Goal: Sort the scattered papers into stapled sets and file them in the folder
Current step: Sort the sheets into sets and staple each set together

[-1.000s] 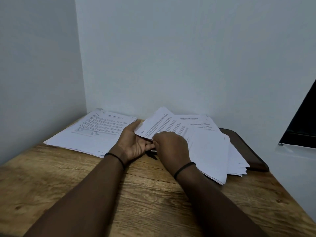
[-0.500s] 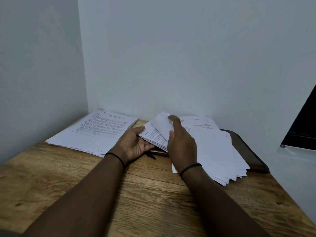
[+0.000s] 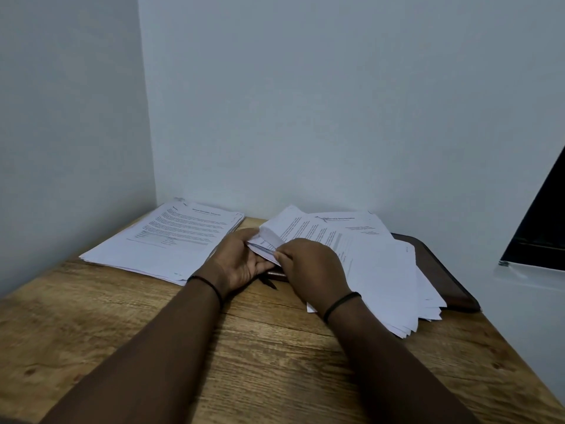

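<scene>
A fanned stack of printed white papers (image 3: 376,270) lies on a dark brown folder (image 3: 440,270) at the right of the wooden table (image 3: 244,356). My left hand (image 3: 241,261) lies palm up under the stack's near-left corner, its fingers curled around the lifted sheets. My right hand (image 3: 308,264) sits on top of that corner and pinches the edges of several sheets between thumb and fingers. A second, flatter pile of printed papers (image 3: 171,240) rests at the back left, apart from both hands.
A small dark object (image 3: 269,282), perhaps a pen or stapler, peeks out under my hands. Walls close off the table at the back and left. A dark panel (image 3: 544,228) stands beyond the table's right edge.
My right hand, stretched forward over the sheets half a second ago, has drawn back to the stack's near-left corner and pinches the edges there. My left hand stays underneath.
</scene>
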